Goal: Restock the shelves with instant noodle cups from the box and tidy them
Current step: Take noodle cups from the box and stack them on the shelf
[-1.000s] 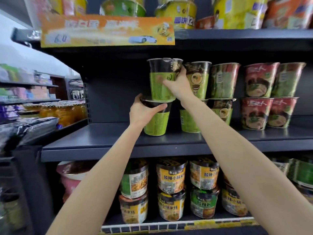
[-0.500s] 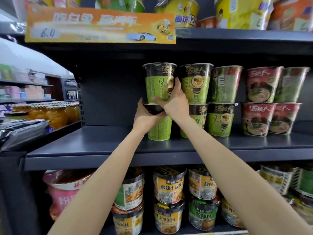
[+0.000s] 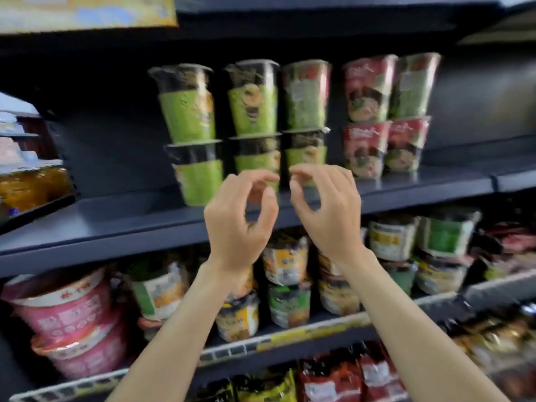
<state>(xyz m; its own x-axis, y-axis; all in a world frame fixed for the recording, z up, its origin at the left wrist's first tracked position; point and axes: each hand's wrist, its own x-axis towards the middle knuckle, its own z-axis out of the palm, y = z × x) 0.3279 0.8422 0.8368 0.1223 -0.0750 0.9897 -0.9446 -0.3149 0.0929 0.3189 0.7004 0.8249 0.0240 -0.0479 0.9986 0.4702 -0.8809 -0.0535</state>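
1. Both hands have come off the leftmost stack since half a second ago: the left hand [image 3: 237, 219] and the right hand [image 3: 327, 210] now hang in front of the dark shelf [image 3: 116, 221], fingers loosely curled, holding nothing, fingertips close together.
2. Motion blur makes the writing on the cups unreadable now; the orange promotional sign [image 3: 87, 10] at the upper left is likewise a smear.
3. The upper green noodle cup [image 3: 187, 111] sits on the lower green noodle cup [image 3: 197, 172], both tapered, with black upper bands and green sleeves, and the stack leans slightly left.
4. Just right stand two more green two-cup stacks [image 3: 253, 111], then red noodle cups [image 3: 367, 123] stacked two high.
5. Below, yellow-and-green labelled cups [image 3: 285, 262] fill the next shelf, with pink noodle bowls [image 3: 66, 311] at the left.
6. Red packets [image 3: 348, 378] lie on the lowest level.
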